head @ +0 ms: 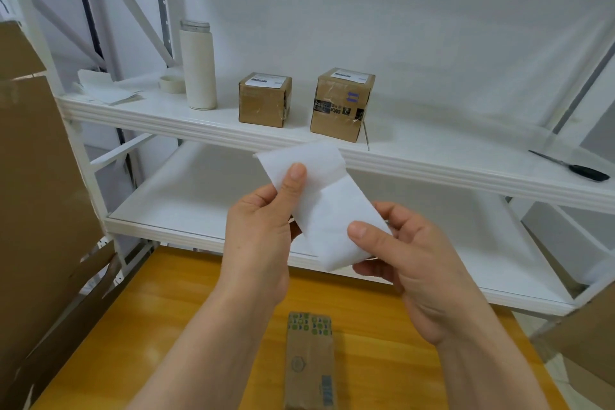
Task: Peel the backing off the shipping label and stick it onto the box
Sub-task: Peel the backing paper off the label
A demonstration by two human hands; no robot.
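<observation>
Mid-peel: left hand [263, 226] pinches backing [299, 163], right hand [412, 263] pinches label [336, 220]; next, separate fully, press onto box [311, 363] below hands.

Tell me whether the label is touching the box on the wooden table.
Apart. The head view shows the label held up by both hands, with bare tabletop visible between it and the box below.

Counted: 2 hands [259, 236] [416, 263], 1 white label sheet [332, 210], 3 small cardboard boxes [264, 100] [341, 105] [309, 363], 1 bottle [198, 66], 1 tape roll [171, 83], 1 pr scissors [572, 166].
</observation>
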